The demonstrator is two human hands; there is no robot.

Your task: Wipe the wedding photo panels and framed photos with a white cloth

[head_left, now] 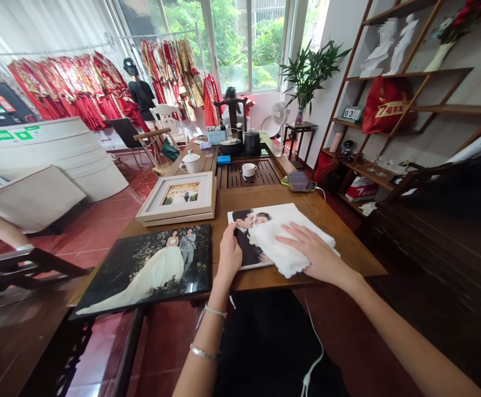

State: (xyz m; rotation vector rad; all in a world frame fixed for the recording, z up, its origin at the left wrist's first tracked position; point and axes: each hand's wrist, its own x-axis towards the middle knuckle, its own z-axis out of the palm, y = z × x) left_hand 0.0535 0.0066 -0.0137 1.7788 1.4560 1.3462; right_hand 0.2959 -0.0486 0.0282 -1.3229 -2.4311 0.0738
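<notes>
A glossy wedding photo print (251,216) lies flat on the wooden table (348,242) in front of me. My right hand (313,251) lies flat, fingers spread, on a white cloth (284,242) that covers the print's right half. My left hand (229,255) rests on the print's near left edge, fingers curled over it, holding it in place. Thin bracelets circle my left wrist.
A large dark framed wedding photo (149,269) lies at the table's left, overhanging the edge. Stacked light wooden frames (178,197) sit behind it. Further back are a tea tray with cup (249,169), teapot (191,162) and kettle (252,142). Shelves (389,110) stand right.
</notes>
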